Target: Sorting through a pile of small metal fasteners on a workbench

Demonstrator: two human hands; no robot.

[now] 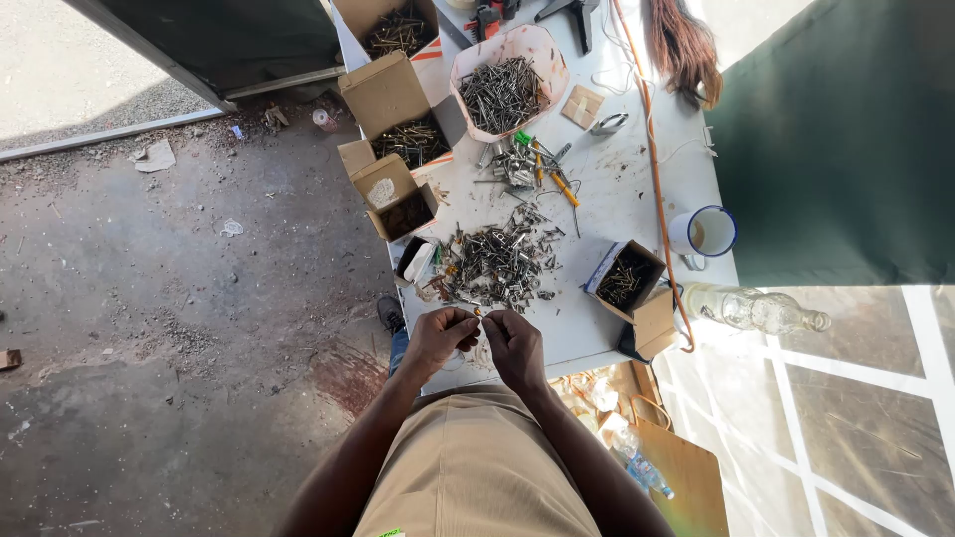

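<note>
My left hand point(440, 336) and my right hand point(513, 344) meet at the near edge of a white table point(617, 199). Together they pinch a small metal fastener point(478, 313) between the fingertips. Just beyond my fingers lies a loose heap of metal screws and fasteners point(497, 264). My arms reach forward over my tan trousers point(473, 467).
Open cardboard boxes of screws point(410, 139) line the table's left edge, and a pink tub of nails point(502, 91) stands farther back. A small box point(623, 280), a mug point(704, 233), a glass bottle point(756, 308) and an orange cord point(655, 169) are at the right. Dirty concrete floor point(179, 298) lies left.
</note>
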